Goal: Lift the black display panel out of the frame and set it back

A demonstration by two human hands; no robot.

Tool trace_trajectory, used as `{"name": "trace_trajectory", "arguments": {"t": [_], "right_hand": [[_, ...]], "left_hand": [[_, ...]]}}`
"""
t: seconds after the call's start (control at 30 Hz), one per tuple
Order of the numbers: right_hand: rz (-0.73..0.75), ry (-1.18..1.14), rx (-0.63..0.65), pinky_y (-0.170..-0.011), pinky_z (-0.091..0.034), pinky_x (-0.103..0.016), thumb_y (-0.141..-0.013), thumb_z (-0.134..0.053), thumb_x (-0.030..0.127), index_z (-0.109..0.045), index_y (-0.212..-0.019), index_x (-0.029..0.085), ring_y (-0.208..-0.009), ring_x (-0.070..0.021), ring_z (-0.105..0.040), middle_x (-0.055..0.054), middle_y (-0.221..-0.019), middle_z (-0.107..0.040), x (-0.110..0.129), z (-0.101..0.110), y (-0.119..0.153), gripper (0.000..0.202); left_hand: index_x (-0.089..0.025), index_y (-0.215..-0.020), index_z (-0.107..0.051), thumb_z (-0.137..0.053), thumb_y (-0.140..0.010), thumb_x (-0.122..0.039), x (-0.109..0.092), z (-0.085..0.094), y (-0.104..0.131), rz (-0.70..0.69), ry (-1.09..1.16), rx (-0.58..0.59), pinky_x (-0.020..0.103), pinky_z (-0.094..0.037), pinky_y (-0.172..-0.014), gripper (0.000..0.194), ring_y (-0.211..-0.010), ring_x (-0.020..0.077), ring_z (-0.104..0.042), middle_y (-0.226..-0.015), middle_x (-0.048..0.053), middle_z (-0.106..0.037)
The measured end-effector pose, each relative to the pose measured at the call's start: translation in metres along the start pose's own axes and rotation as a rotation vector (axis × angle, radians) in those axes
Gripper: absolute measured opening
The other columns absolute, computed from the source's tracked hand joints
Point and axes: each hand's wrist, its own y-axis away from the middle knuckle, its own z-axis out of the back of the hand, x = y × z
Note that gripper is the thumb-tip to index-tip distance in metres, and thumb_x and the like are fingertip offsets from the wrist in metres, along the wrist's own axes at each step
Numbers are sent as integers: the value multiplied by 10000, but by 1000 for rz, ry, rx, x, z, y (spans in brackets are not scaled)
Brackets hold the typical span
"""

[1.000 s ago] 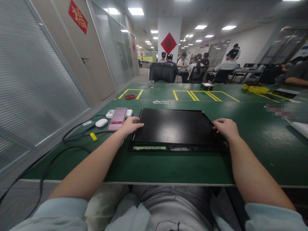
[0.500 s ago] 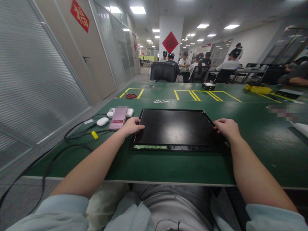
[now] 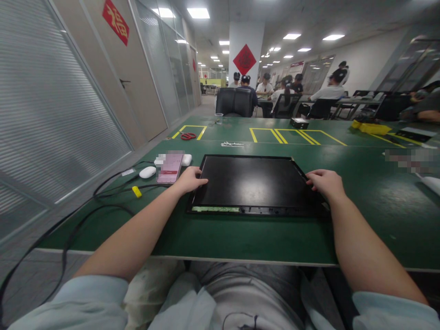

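Door (image 3: 140, 98) with “福” sign (image 3: 116, 22), left hand (image 3: 190, 180) and right hand (image 3: 327, 184) tight on black screen (image 3: 252, 181)

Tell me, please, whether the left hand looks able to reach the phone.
Probably yes: the phone lies beside the left hand with nothing visible blocking, though its fingers hold the black panel.

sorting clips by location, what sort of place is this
Probably an open office used as a workroom: a green table marked with yellow lines, a black office chair beyond it, and a glass partition on the left.
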Motion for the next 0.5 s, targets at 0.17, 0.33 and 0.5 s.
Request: {"name": "trace_trajectory", "arguments": {"t": [0.17,0.33,0.5], "right_hand": [[14,18,-11,-619,-552,-308,-780,-653,307,-776,-871,214,-582,-188,-691,-56,-790,-789,-1,0,0,179],[34,16,-22,-623,-560,-317,-768,-663,319,-776,-870,211,-590,-199,-701,-60,-778,-789,-4,-1,-3,186],[13,23,-12,-599,-545,-306,-769,-652,308,-783,-894,208,-590,-193,-695,-59,-796,-793,-4,-1,-3,207]], "left_hand": [[-238,-698,-725,-946,-511,-241,-3,2,1,-2,10,11,453,-467,-1161,290,-1359,422,-589,-1206,131,-743],[-227,-1019,-778,-921,-572,-301,-3,2,3,-20,-38,49,465,-400,-1220,475,-1384,401,-560,-1310,135,-685],[-211,-1355,-688,-900,-654,-444,-8,3,7,-222,-243,103,566,-241,-1287,769,-1538,438,-362,-1562,177,-498]]}}
